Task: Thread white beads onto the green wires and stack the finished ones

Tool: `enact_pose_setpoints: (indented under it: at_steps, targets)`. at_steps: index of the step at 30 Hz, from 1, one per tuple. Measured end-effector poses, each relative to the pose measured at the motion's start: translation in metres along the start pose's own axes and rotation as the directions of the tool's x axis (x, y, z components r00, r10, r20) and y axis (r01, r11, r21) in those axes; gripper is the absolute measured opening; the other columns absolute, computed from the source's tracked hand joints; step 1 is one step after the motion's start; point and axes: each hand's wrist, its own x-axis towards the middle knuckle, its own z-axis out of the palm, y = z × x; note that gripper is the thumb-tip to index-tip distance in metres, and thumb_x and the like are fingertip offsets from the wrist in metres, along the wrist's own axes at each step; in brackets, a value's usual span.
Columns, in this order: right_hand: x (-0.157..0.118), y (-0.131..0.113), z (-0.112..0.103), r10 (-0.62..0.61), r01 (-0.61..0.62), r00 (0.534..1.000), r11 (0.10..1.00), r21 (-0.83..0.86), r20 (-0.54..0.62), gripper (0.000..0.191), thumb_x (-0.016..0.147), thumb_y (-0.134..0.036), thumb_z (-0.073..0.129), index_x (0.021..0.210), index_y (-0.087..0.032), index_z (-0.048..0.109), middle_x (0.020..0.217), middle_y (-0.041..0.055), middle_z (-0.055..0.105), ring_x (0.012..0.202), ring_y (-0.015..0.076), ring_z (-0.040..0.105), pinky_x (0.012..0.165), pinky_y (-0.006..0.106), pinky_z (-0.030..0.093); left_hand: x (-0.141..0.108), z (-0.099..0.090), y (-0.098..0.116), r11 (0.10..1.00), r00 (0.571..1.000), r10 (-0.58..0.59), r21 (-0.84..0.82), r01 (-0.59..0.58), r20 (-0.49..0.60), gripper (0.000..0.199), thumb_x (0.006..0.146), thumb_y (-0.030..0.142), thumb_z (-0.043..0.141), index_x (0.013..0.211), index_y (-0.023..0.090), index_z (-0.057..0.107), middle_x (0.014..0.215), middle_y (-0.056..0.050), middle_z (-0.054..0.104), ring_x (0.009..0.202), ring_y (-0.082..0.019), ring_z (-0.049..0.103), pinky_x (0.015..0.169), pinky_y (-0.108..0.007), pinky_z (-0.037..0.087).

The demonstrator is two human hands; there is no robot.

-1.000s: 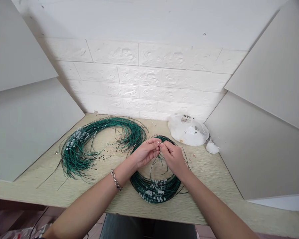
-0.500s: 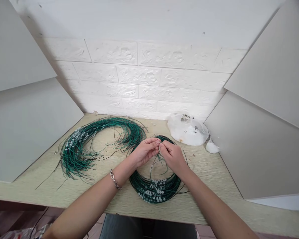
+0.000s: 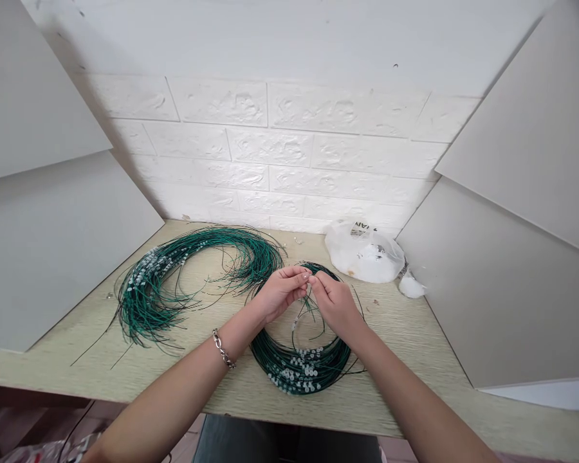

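Observation:
Above a coiled bundle of dark green wires (image 3: 302, 379) with small white beads on it, my two hands meet fingertip to fingertip. My left hand (image 3: 284, 292), with a chain bracelet (image 3: 222, 348) at its wrist, pinches with thumb and forefinger. Pressed close against it, my right hand (image 3: 335, 302) is curled with its thumb and forefinger together. What lies between the fingertips is too small to make out. Thin wire ends hang just below them. To the left lies a second, looser bundle of green wires (image 3: 236, 241), with white beads (image 3: 149, 262) clustered on its left side.
A clear plastic bag of white material (image 3: 364, 254) sits at the back right, beside a small white piece (image 3: 412, 285). Grey panels (image 3: 53, 251) (image 3: 502, 276) stand at both sides of the wooden table (image 3: 405, 360). Behind it is a white brick-patterned wall (image 3: 270, 148).
Both hands stay pinched together in nearly the same place, with only a slight shift at the fingertips. The wire bundles and the bag have not moved.

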Motion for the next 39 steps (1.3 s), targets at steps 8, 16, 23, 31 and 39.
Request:
enact_pose_setpoints:
  at_steps: [8,16,23,31,39]
  targets:
    - [-0.003,-0.006,-0.002,0.04,-0.031,0.998,0.986,0.164,-0.054,0.018,0.08,-0.022,0.031,0.063,-0.019,0.032,0.055,-0.0039,0.037,0.052,0.0102,0.035,0.05,0.022,0.029,-0.005,0.008,-0.002,1.0,1.0,-0.021,-0.004,0.021,0.023,0.014,0.06,0.017,0.067,0.071,0.01,0.061,0.061,0.001,0.056,0.051,-0.002,0.05,0.053,-0.014,0.041]
    - [0.003,0.002,0.003,0.093,-0.085,0.996,0.948,0.308,-0.013,0.015,0.078,-0.026,0.039,0.066,-0.018,0.039,0.06,-0.003,0.04,0.057,0.0104,0.039,0.055,0.023,0.033,-0.002,0.006,0.004,0.998,0.998,0.049,0.048,-0.047,-0.039,0.015,0.059,0.019,0.068,0.067,0.01,0.06,0.057,0.001,0.054,0.05,-0.003,0.047,0.052,-0.014,0.039]
    - [0.007,0.005,0.001,0.152,-0.138,0.988,0.895,0.424,0.001,0.015,0.074,-0.031,0.048,0.071,-0.016,0.047,0.063,-0.0016,0.047,0.058,0.0101,0.044,0.055,0.022,0.036,0.0,0.004,0.006,0.969,0.99,0.119,0.224,-0.099,-0.076,0.019,0.058,0.023,0.067,0.068,0.01,0.059,0.056,0.001,0.053,0.05,-0.005,0.046,0.05,-0.017,0.037]
    - [0.007,0.004,-0.001,0.156,-0.139,0.988,0.884,0.447,-0.002,0.022,0.071,-0.036,0.053,0.066,-0.015,0.055,0.056,-0.0009,0.049,0.055,0.0104,0.044,0.054,0.023,0.036,-0.007,0.014,0.011,0.867,0.964,0.264,0.448,-0.218,-0.041,0.014,0.065,0.025,0.061,0.065,0.011,0.057,0.054,0.002,0.049,0.05,-0.006,0.043,0.05,-0.018,0.034]
    - [0.008,0.009,0.007,0.165,-0.18,0.983,0.853,0.49,0.075,0.023,0.07,-0.039,0.053,0.07,-0.015,0.055,0.066,0.0002,0.053,0.064,0.0111,0.047,0.061,0.024,0.038,-0.003,0.004,0.021,0.884,0.919,0.384,0.322,-0.34,-0.085,0.018,0.07,0.031,0.056,0.065,0.015,0.049,0.056,0.003,0.045,0.05,-0.005,0.04,0.05,-0.017,0.033]
